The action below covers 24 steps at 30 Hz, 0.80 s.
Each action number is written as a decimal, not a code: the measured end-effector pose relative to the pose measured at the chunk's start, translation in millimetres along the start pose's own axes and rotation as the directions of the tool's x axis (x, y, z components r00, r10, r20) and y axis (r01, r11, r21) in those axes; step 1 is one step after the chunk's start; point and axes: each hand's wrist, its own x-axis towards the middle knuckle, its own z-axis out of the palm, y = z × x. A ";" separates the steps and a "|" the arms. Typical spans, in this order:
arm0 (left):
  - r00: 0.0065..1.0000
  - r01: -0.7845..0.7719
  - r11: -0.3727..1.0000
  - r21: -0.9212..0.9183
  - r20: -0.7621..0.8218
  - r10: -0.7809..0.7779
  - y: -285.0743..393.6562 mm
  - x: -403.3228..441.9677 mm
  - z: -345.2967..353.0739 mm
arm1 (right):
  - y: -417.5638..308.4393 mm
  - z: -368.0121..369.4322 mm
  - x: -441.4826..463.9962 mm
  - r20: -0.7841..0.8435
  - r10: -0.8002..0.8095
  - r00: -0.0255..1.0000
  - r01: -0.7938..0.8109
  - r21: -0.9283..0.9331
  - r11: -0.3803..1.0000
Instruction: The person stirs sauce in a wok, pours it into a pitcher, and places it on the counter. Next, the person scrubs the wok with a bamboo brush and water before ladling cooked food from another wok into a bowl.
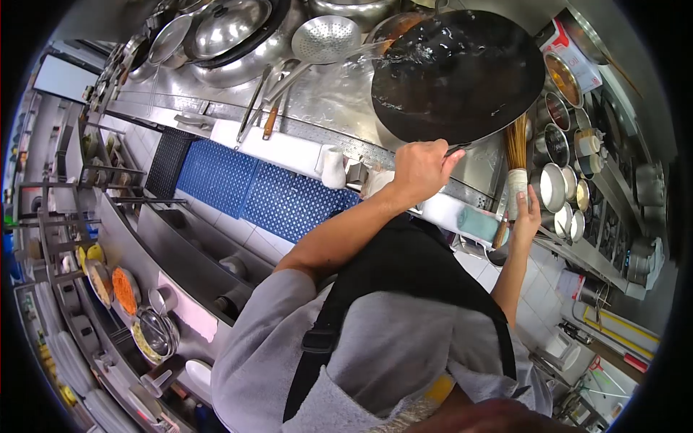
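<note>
My left hand point(423, 170) is closed around the handle at the near rim of a black wok point(455, 79). The wok is tilted over the metal range, and water streaks from its left side. In my right hand point(528, 215) is a bamboo wok brush point(517, 155), gripped by its pale wrapped handle, bristles pointing up beside the wok's right rim. Left of the wok lies a perforated strainer ladle point(326, 40). A wooden-handled utensil point(271, 121) rests near the range's front edge.
Several metal pots of ingredients point(553, 186) line the right side. Stacked metal pans and lids point(232, 27) stand at the back left. Folded white cloths point(285, 151) lie along the front edge. Behind on the left, a counter holds a bowl of orange shreds point(125, 290).
</note>
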 end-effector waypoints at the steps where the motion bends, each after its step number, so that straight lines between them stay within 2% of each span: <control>1: 1.000 0.016 1.000 -0.020 -0.010 -0.016 1.3 -2.2 -4.2 | 6.0 3.5 -1.9 -0.018 -0.013 1.000 0.014 0.058 0.998; 8: 0.979 0.172 0.963 -0.209 -0.068 -0.190 5.4 -8.9 -19.2 | 14.9 2.0 -3.4 -0.040 -0.015 0.999 0.017 0.040 0.999; 10: 0.975 0.136 0.948 -0.286 -0.128 -0.179 8.4 9.2 -20.3 | 15.7 2.8 -1.9 -0.053 -0.031 0.998 0.035 0.073 0.997; 14: 0.941 0.066 0.887 -0.457 -0.267 -0.208 18.7 75.8 -14.2 | 2.4 -2.0 -4.0 -0.059 0.080 0.995 -0.071 0.140 0.988; 16: 0.921 0.089 0.899 -0.428 -0.309 -0.238 20.5 98.9 -5.5 | 8.0 -8.8 3.5 -0.057 0.128 0.990 -0.113 0.221 0.969; 18: 0.931 0.058 0.927 -0.371 -0.314 -0.184 19.6 97.9 6.8 | 17.5 -5.9 15.2 -0.133 0.005 0.991 0.044 0.364 0.930; 19: 0.947 0.025 0.950 -0.312 -0.298 -0.123 14.4 87.9 16.6 | 12.2 -5.4 21.5 -0.064 -0.009 0.998 0.035 0.409 0.912; 20: 0.967 0.051 0.940 -0.337 -0.219 -0.130 12.4 74.0 24.2 | 0.9 -6.8 29.0 0.008 -0.024 1.000 0.017 0.452 0.892; 21: 0.985 -0.019 0.985 -0.173 -0.170 -0.011 -4.7 55.1 42.5 | -7.2 -9.4 46.3 0.127 -0.044 0.991 -0.021 0.469 0.883; 22: 0.993 -0.042 0.997 -0.068 -0.116 0.034 -15.6 37.4 53.1 | -15.4 -13.0 71.4 0.251 -0.064 0.966 -0.066 0.478 0.876; 23: 0.994 -0.105 0.990 0.096 -0.028 0.108 -33.7 21.4 68.1 | -23.5 -16.7 105.3 0.276 -0.085 0.957 -0.023 0.365 0.931; 24: 0.992 -0.122 0.978 0.170 0.056 0.114 -56.3 8.2 87.3 | -37.6 -10.0 136.8 0.318 -0.112 0.941 0.031 0.250 0.968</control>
